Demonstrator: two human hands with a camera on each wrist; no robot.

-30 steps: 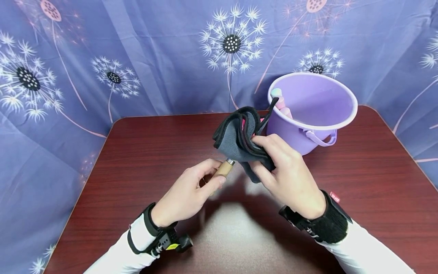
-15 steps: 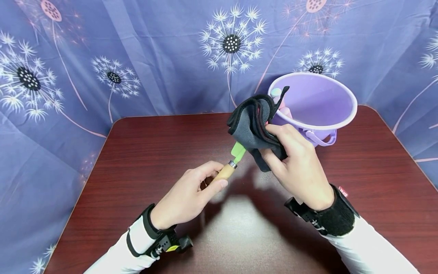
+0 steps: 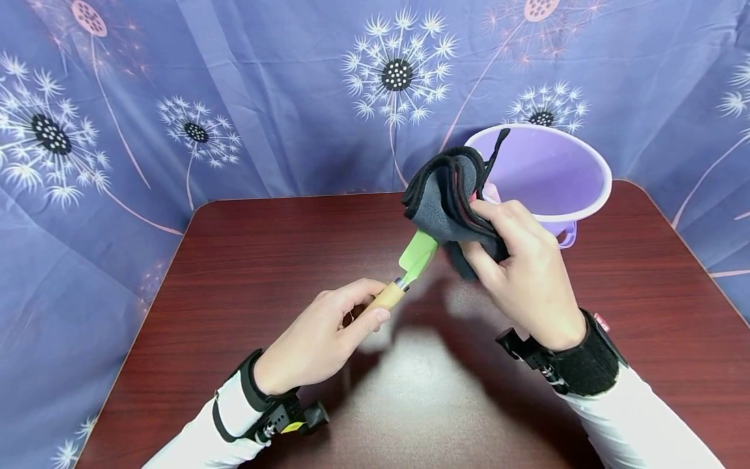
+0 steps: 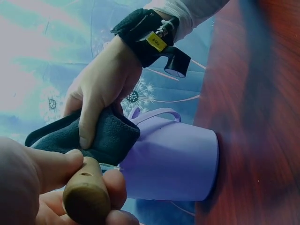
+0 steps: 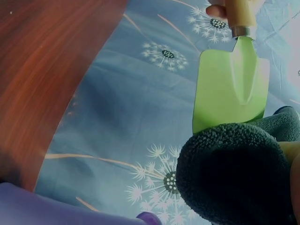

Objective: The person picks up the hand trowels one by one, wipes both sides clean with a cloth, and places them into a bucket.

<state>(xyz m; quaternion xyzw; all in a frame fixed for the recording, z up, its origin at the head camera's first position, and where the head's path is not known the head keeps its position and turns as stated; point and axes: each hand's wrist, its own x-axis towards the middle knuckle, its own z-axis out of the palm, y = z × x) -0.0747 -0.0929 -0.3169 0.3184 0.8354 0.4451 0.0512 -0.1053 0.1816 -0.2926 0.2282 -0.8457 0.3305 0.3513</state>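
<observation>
My left hand (image 3: 322, 335) grips the wooden handle (image 4: 86, 199) of a small garden trowel (image 3: 418, 255). In the right wrist view its flat green blade (image 5: 211, 91) shows, and the far end is covered by cloth. My right hand (image 3: 530, 273) pinches a dark grey cloth (image 3: 439, 202) with black edging, bunched in folds around the blade's tip. The hands are apart, both above the table.
A purple bucket (image 4: 173, 159) with a side handle stands at the table's back right, behind my right hand. Something pink (image 3: 491, 193) shows at its rim, mostly hidden by the cloth. A blue dandelion-print curtain (image 3: 281, 98) hangs behind the reddish-brown table (image 3: 263, 247).
My right hand has moved up and to the right with the cloth, sliding it along the trowel. More of the green blade is bare now. My left hand has stayed nearly still.
</observation>
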